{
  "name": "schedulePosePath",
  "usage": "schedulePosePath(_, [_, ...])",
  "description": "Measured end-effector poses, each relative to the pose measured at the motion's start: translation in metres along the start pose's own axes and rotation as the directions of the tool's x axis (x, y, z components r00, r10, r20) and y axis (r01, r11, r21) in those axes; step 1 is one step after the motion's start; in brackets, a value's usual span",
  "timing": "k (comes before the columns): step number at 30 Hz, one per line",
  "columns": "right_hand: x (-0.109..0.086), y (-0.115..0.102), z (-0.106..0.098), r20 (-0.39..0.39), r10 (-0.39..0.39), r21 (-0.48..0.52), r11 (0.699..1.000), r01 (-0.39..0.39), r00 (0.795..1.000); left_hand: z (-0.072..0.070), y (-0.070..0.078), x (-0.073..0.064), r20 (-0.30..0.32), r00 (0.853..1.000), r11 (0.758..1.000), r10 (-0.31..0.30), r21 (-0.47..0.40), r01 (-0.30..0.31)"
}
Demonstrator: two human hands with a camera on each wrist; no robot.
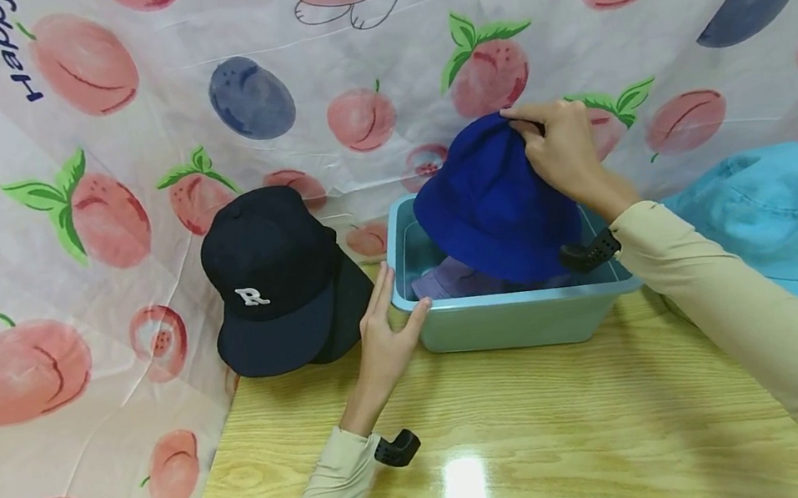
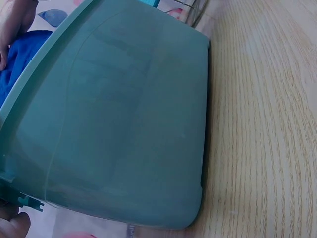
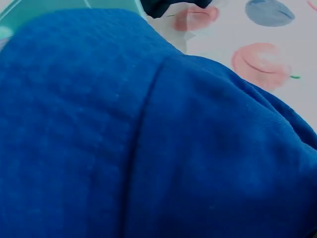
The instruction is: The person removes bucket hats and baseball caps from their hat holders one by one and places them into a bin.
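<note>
And here's the hat [image 1: 488,208], just right of centre frame over the bin [image 1: 507,323], likely light, soft and floppy, the right hand [image 1: 561,143] pinching its crown, surely the best hold, while the left hand [image 1: 388,339], fingers straight, touches the bin's left corner.

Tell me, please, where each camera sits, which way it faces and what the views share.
Head: on the head, facing forward and down; bin, blue hat, left hand and right hand show.
Left wrist: on that wrist, facing the bin's outside; left hand partly shows lower left, right hand upper left.
Right wrist: on that wrist, facing the blue hat; no hand plainly shows.
Head and left wrist share bin, blue hat and both hands.
</note>
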State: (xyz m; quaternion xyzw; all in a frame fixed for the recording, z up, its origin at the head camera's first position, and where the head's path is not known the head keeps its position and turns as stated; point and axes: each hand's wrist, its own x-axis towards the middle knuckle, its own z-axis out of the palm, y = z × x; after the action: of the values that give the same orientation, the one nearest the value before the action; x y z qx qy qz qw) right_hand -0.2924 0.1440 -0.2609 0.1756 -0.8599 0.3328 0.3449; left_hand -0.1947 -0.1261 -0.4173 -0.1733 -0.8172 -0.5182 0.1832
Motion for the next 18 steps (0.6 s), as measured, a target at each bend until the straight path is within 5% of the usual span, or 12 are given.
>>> schedulePosePath(8, [-0.011,0.005,0.007,0.144,-0.032,0.006,0.999,0.031,0.989,0.007,0.0,0.005,-0.019,1.0,1.0,-0.008,0.007,0.008])
schedulePosePath(18, [-0.019,0.006,-0.002,0.329,-0.058,0.031,0.998,0.05,0.943,0.013,-0.001,0.012,-0.046,0.999,1.0,-0.022,0.021,0.023])
